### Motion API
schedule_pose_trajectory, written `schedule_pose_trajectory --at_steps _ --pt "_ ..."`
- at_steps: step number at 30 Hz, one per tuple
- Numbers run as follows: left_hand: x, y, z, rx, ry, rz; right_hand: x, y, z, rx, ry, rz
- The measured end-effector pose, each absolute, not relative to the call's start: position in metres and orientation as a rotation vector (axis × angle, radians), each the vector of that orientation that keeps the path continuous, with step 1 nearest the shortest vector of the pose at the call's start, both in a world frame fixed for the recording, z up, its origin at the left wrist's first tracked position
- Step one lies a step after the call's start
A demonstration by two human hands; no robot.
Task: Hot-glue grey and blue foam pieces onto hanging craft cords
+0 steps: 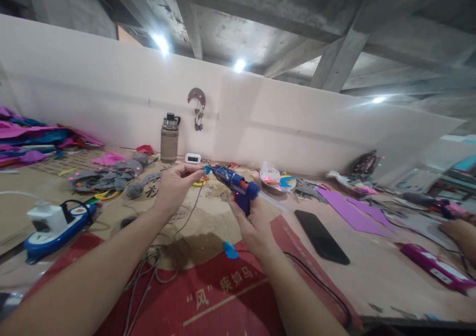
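My right hand [253, 224] is closed around the handle of a blue glue gun [238, 185], its nozzle pointing left. Between the fingertips of my left hand [178, 185] is a small blue piece [207, 169], close to the nozzle tip; whether they touch I cannot tell. A grey yarn strand [193, 207] hangs from near that piece and runs down to loose loops [152, 266] on the table. Below my hands, another blue cut-out piece [230, 250] lies on a red printed sheet [238, 301].
A blue-and-white power strip [55, 232] sits at left, near grey yarn balls [134, 189] and felt pieces. A bottle [169, 138] stands by the white partition. To the right are a black phone [322, 237], purple sheets [349, 212] and another person's hand [459, 232].
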State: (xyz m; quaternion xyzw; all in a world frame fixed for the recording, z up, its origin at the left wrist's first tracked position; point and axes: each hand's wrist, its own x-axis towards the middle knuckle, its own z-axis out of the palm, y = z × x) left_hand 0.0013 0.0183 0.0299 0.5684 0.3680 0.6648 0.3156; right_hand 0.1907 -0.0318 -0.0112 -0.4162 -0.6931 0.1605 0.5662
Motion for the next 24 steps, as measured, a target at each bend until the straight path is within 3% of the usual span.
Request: schedule_pose_trajectory --at_steps 15,24 --pt "-0.001 0.022 0.029 1.484 0.933 1.751 0.191 -0.033 -0.006 -1.013 -1.540 0.407" --pt "-0.009 0.028 0.027 1.578 1.076 1.765 0.217 0.049 0.016 -1.346 -1.364 0.975"
